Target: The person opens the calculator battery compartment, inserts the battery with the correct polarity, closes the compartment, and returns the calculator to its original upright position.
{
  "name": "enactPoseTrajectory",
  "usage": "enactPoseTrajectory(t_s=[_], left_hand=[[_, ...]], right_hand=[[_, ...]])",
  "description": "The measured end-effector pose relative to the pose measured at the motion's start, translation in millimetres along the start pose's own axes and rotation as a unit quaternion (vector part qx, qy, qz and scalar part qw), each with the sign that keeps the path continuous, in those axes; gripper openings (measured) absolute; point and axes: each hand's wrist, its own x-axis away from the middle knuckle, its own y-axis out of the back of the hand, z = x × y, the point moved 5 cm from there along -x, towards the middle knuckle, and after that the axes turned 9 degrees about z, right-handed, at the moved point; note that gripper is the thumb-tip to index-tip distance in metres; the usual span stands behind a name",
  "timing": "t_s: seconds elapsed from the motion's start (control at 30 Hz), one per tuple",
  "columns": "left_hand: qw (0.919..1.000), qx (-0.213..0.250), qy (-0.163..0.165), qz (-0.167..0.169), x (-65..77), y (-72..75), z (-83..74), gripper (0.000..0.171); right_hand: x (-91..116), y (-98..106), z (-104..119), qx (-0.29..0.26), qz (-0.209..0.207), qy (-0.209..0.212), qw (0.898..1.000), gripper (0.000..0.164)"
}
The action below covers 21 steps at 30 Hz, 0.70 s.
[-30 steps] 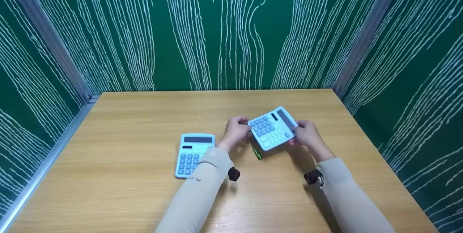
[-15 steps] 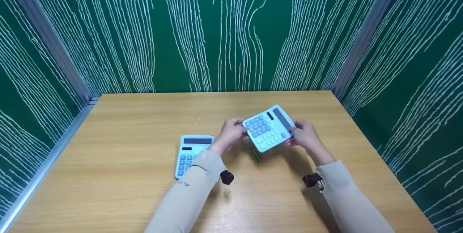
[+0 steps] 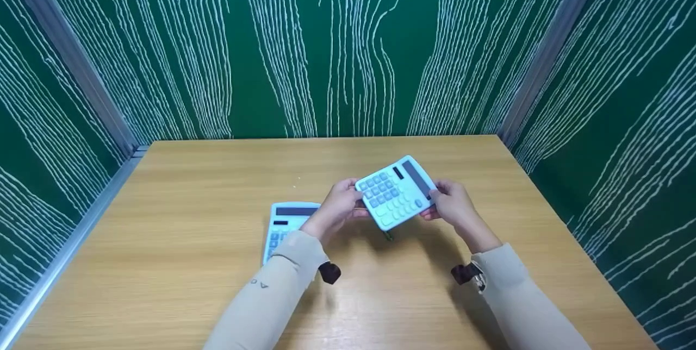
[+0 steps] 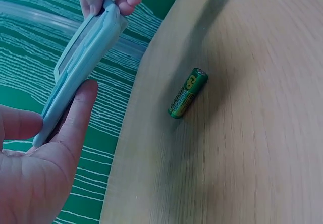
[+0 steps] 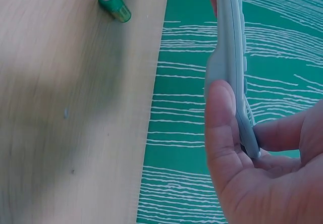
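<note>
Head view: the left hand (image 3: 338, 202) and right hand (image 3: 454, 206) hold a calculator (image 3: 396, 192) right of frame centre, a battery (image 4: 187, 93) just below.

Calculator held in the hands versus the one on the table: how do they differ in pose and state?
The held calculator is raised, gripped by the left hand and right hand; the other calculator lies on the table.

In the head view, the held calculator's display end points rightward; the other calculator's points away from the person.

Both are light blue with dark displays.
</note>
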Motion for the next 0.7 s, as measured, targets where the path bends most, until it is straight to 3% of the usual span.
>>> enactPoseTrajectory(t_s=[0.47, 0.7], left_hand=[[0.9998, 0.001, -0.017, -0.007, 20.6, 6.8, -1.4, 0.045], [0.9996, -0.021, -0.013, -0.01, 31.7, 14.8, -2.3, 0.044]], right_hand=[[6, -15, 6, -0.004, 0.023, 0.022, 0.999, 0.039], [10, -24, 8, 0.002, 0.042, 0.027, 0.999, 0.039]])
